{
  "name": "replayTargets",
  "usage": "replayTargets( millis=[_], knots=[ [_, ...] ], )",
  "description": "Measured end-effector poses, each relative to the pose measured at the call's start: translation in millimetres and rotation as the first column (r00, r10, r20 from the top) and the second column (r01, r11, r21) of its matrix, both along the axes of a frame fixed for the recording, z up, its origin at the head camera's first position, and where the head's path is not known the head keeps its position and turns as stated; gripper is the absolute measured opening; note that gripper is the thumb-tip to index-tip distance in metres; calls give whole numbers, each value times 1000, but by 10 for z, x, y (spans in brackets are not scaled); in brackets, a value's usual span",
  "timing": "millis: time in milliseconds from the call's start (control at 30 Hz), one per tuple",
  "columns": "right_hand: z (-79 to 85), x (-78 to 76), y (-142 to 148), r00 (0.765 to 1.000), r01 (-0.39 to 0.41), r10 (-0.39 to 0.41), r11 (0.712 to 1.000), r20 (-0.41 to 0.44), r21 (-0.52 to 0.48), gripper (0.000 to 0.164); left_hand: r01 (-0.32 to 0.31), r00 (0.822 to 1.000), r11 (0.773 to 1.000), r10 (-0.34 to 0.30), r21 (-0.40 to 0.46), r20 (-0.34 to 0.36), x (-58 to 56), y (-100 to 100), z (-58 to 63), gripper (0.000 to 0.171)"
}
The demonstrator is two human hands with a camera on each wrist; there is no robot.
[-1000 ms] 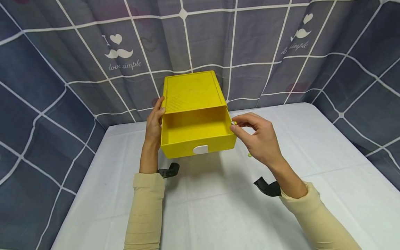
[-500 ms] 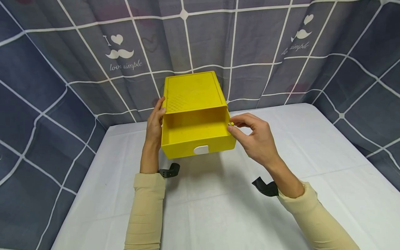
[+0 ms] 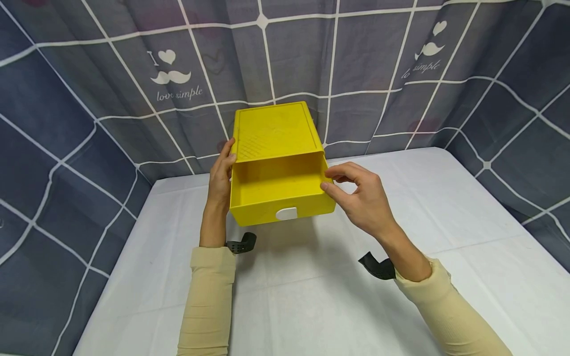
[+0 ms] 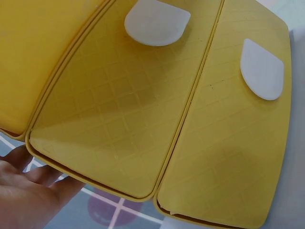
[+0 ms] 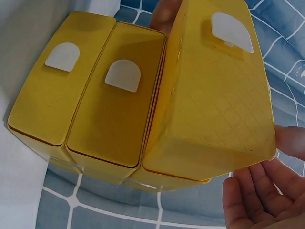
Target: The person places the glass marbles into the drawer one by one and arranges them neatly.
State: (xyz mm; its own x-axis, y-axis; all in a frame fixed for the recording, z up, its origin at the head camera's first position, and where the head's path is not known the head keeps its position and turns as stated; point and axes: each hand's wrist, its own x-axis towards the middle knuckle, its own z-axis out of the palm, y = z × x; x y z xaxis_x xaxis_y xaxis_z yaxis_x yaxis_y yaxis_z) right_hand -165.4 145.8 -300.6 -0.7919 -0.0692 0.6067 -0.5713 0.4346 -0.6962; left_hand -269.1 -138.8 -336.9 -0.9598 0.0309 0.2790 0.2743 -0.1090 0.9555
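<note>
A yellow drawer unit [image 3: 278, 131] stands at the back of the table, its top drawer [image 3: 285, 213] pulled out. White tabs front the drawers, and the lower two [image 4: 105, 95] are closed in both wrist views. My left hand [image 3: 219, 180] rests against the unit's left side, fingers fairly straight in the left wrist view. At the open drawer's right rim is my right hand [image 3: 365, 198], thumb and forefinger tips slightly apart over the edge. Nothing shows between those fingertips. In the right wrist view, the right hand [image 5: 267, 191] is by the drawer's front corner.
A white cloth covers the table [image 3: 285, 306]. Dark grey-blue checked curtains [image 3: 365, 59] hang close behind the unit and along both sides. Black straps [image 3: 378, 267] stick out from both wrists.
My right hand has shifted slightly left over the drawer's rim. The small yellow-and-white piece it pinched is out of sight. A small green piece on the table is now hidden too.
</note>
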Motion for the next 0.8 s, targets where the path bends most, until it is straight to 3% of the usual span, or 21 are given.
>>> replayTargets(
  millis=[800],
  knots=[
    [-84, 27, 37, 1000, 8, -8, 999, -4, -54, 13, 27, 1000, 999, -27, 30, -11, -16, -19, -18, 60]
  ],
)
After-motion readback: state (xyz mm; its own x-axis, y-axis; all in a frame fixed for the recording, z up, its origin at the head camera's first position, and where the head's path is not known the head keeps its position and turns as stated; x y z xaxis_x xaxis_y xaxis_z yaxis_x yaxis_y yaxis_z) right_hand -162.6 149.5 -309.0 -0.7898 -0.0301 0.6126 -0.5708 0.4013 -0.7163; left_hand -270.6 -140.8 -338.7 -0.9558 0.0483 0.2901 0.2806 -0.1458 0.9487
